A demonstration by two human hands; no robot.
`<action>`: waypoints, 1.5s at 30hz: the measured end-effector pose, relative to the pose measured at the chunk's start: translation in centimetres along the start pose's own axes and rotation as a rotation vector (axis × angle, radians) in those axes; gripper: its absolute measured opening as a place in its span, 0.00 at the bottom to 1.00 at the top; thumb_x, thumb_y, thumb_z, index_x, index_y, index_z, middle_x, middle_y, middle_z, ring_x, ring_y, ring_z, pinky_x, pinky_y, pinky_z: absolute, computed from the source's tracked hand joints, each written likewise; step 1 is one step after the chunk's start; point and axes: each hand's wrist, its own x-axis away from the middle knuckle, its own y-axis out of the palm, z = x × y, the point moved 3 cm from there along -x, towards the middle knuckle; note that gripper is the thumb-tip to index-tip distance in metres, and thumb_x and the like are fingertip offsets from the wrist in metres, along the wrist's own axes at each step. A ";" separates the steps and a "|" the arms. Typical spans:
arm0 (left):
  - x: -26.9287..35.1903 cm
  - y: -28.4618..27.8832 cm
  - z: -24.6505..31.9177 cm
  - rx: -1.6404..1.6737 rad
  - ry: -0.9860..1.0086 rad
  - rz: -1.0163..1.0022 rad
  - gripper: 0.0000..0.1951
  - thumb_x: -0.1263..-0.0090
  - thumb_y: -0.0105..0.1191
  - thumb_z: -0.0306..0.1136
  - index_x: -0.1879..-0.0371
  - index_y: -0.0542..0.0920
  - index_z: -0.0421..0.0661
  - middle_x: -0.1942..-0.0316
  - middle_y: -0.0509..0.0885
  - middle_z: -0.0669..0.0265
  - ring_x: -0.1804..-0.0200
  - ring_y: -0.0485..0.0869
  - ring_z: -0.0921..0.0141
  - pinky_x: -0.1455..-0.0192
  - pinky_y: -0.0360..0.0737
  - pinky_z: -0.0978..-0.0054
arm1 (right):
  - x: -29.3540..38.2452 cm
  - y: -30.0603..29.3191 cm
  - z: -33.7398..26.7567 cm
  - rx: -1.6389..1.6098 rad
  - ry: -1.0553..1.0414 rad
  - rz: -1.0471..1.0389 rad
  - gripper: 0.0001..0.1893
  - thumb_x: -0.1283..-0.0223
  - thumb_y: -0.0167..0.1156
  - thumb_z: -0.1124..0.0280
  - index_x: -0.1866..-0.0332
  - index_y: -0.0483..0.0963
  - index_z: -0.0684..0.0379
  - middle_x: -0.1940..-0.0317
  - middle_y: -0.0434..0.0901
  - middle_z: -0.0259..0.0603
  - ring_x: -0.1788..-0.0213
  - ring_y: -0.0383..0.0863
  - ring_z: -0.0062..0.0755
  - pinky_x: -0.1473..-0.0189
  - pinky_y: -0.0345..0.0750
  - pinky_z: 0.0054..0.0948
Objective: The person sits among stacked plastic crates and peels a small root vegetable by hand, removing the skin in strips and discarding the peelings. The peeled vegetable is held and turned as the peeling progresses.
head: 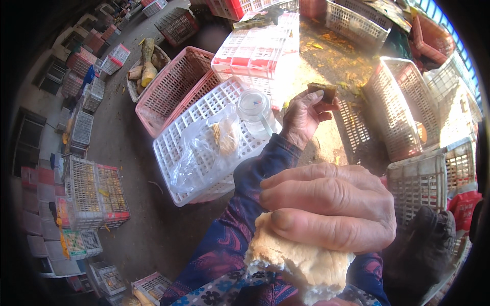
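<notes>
My right hand [337,206] is close to the camera, its fingers closed on a torn piece of flatbread [302,256] with a browned crust and white crumb. Farther off, my left hand [306,114] reaches forward and pinches a small dark brown piece [322,91] between thumb and fingers; what it is made of, I cannot tell. Left of that arm, an upturned white plastic crate [195,126] carries a clear plastic bag [191,160] with a light brown baked food [226,138] in it. A clear plastic jar [255,111] with a strap stands at the crate's right end.
A pink crate [172,88] and a basket of cut stalks [148,72] lie beyond the white one. Red and white crates [249,49] are stacked ahead. More crates [398,107] stand at the right, near a dark glove [428,237]. Stacked crates [88,191] line the left.
</notes>
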 end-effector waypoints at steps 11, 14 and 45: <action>-0.4 0.3 -1.1 0.019 -0.011 0.001 0.17 0.37 0.56 0.35 0.51 0.79 0.41 0.60 0.85 0.56 0.58 0.86 0.60 0.65 0.82 0.71 | -0.2 -0.3 0.6 -0.020 0.003 0.024 0.15 0.56 0.70 0.79 0.62 0.77 0.72 0.71 0.81 0.55 0.68 0.85 0.48 0.65 0.84 0.35; -0.8 0.5 -1.9 0.020 -0.029 -0.015 0.17 0.37 0.56 0.35 0.51 0.79 0.41 0.61 0.85 0.55 0.59 0.86 0.60 0.64 0.80 0.71 | -0.3 -0.4 0.7 -0.032 0.004 0.042 0.14 0.56 0.70 0.78 0.63 0.77 0.71 0.71 0.81 0.55 0.69 0.85 0.48 0.66 0.84 0.35; -0.9 1.1 -3.5 0.090 -0.038 -0.001 0.16 0.36 0.57 0.36 0.52 0.79 0.42 0.61 0.84 0.56 0.59 0.85 0.62 0.63 0.78 0.71 | 0.0 0.0 0.8 -0.013 -0.057 0.006 0.14 0.50 0.67 0.74 0.58 0.78 0.68 0.67 0.81 0.54 0.67 0.85 0.47 0.63 0.85 0.37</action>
